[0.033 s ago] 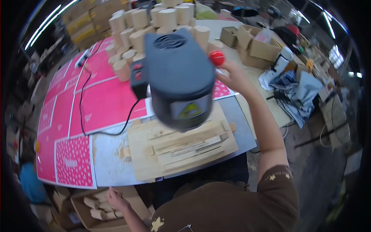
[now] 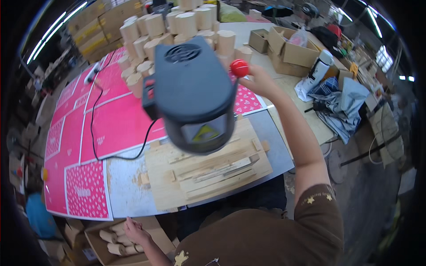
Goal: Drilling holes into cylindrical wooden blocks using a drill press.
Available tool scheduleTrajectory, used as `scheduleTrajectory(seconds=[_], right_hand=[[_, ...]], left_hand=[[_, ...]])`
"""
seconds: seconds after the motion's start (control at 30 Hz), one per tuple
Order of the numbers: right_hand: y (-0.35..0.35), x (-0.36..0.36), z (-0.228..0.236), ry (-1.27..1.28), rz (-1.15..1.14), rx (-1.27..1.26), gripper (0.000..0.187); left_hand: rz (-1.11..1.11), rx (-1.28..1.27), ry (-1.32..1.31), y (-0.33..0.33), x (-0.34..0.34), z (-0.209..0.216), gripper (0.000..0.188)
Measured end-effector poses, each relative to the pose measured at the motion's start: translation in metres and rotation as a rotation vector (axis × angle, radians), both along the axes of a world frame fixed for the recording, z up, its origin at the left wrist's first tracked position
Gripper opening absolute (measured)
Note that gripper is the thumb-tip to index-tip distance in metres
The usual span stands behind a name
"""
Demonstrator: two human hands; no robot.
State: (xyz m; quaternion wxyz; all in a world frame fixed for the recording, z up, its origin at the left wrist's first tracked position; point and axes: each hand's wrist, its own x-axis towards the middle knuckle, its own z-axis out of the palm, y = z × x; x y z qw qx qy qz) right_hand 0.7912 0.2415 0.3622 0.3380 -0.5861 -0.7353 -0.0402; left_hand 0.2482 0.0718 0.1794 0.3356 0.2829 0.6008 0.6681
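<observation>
A dark grey bench press machine [image 2: 195, 84] with a vented top and a red switch on its left side fills the middle. Its lever ends in a red ball knob [image 2: 239, 68]. My right hand [image 2: 261, 82] is closed at this knob, thumb just below it, forearm reaching up from the right. Under the machine lies a wooden jig board [image 2: 166, 190] with strips and small blocks fixed on it. My left hand [image 2: 135, 231] hangs low by the table's front edge, over a cardboard box [image 2: 155, 228] of wooden cylinders [image 2: 116, 248]. Its fingers are curled; what they hold, if anything, is hidden.
Stacked wooden cylinders [image 2: 186, 24] stand behind the machine. Pink printed sheets [image 2: 111, 128] cover the table's left, crossed by a black cable [image 2: 92, 119]. On the right are an open carton [image 2: 288, 48], a spray can [image 2: 320, 64] and a grey cloth [image 2: 344, 106].
The whole view has shifted a little, so the machine, the knob and my right hand appear slightly farther left. Both hands keep nearly the same pose.
</observation>
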Motion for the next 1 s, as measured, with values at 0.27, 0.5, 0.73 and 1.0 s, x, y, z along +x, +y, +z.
scheduleTrajectory(seconds=[0.27,0.5,0.73,1.0], right_hand=[[0.145,0.032,-0.049,0.177,-0.288,-0.395,0.034],[0.231,-0.001,-0.017,0.354,-0.424,-0.163,0.083],[0.223,-0.014,-0.019,0.343,-0.367,-0.251,0.099],[0.006,0.027,0.016,0.771,0.014,-0.057,0.086]], left_hand=[[0.132,0.043,0.07,-0.015,-0.009,0.022,0.032],[0.319,-0.032,0.101,-0.035,-0.019,0.032,0.029],[0.255,-0.007,0.217,-0.009,0.025,0.055,0.03],[0.07,0.385,0.244,0.016,0.09,0.129,0.024]])
